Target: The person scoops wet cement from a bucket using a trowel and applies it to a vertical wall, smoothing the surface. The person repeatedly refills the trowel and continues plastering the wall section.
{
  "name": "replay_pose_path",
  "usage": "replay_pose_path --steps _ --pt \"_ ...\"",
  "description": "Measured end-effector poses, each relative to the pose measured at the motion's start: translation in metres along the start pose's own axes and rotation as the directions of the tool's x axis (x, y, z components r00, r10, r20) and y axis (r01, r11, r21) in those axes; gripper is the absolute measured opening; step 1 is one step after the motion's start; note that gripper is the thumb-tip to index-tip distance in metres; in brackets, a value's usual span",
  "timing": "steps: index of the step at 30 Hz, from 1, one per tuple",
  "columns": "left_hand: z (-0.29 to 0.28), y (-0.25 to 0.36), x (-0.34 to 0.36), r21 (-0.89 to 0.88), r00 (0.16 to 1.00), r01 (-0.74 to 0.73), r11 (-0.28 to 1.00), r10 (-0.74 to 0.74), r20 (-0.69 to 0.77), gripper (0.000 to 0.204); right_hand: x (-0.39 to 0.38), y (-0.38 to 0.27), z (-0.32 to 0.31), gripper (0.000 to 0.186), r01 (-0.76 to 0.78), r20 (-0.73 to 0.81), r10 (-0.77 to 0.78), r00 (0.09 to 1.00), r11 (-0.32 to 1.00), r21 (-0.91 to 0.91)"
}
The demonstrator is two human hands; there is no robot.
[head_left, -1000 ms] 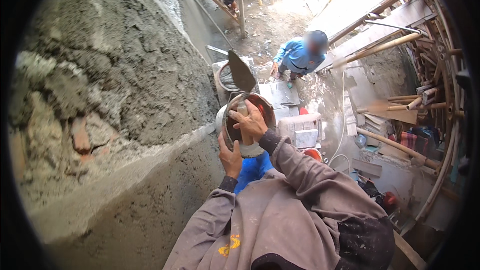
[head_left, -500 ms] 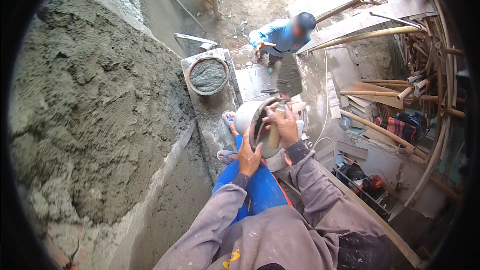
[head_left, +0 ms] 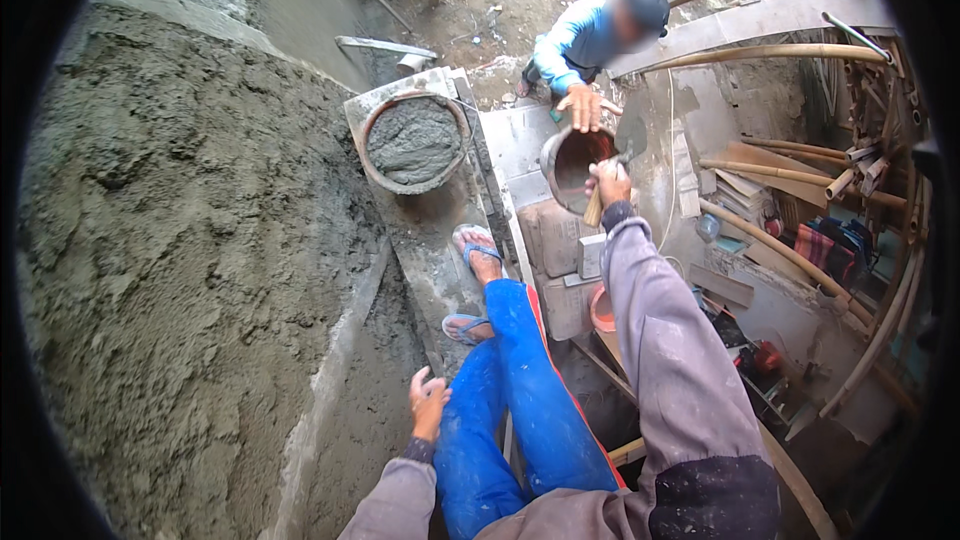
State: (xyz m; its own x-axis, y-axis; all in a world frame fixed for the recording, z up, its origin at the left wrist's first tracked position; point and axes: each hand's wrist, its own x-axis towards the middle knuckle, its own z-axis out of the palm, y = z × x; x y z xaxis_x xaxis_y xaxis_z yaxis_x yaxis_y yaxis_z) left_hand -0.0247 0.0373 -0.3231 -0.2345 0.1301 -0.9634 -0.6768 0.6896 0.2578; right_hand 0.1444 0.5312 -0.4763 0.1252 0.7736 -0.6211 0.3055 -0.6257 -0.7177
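Note:
My right hand (head_left: 611, 180) reaches out, closed on the wooden handle of a trowel (head_left: 594, 208), whose grey blade lies beyond the rim of a dark-lined bucket (head_left: 568, 162); whether it also grips the rim is hard to tell. A co-worker's hand (head_left: 584, 106) reaches over that bucket with fingers spread. My left hand (head_left: 429, 404) is low beside my blue-trousered leg, fingers loosely bent and apart, holding nothing. A second bucket (head_left: 413, 141), filled with wet grey mortar, stands on the plank platform (head_left: 440, 225) beyond my feet in flip-flops.
A roughly plastered wall (head_left: 190, 240) runs along my left. A co-worker (head_left: 568, 40) in blue is below, ahead. Bamboo poles (head_left: 780, 258), boards, sacks (head_left: 560, 238) and a red bucket (head_left: 601, 308) crowd the lower right. Dirt ground (head_left: 490, 0) lies at the back.
My left hand has let go of the bucket and dropped toward my leg. My right hand has moved forward with bucket and trowel, toward the co-worker, whose hand has come over the bucket.

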Motion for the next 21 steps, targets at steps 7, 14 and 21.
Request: replay_pose_path --steps 7,14,21 --pt "-0.016 -0.025 0.003 -0.133 0.987 0.09 0.987 -0.107 -0.123 0.054 0.076 -0.002 0.027 0.023 0.123 0.026 -0.121 0.992 0.985 -0.12" --pt "0.031 0.006 0.007 -0.231 0.999 0.047 0.972 -0.04 0.033 0.051 0.087 -0.001 0.035 0.022 0.06 0.065 -0.056 0.996 0.996 -0.068" --pt "0.054 0.139 -0.003 -0.134 0.913 -0.359 0.924 0.378 0.153 0.044 0.068 0.005 0.052 0.025 0.195 -0.015 -0.202 0.979 0.96 -0.199"
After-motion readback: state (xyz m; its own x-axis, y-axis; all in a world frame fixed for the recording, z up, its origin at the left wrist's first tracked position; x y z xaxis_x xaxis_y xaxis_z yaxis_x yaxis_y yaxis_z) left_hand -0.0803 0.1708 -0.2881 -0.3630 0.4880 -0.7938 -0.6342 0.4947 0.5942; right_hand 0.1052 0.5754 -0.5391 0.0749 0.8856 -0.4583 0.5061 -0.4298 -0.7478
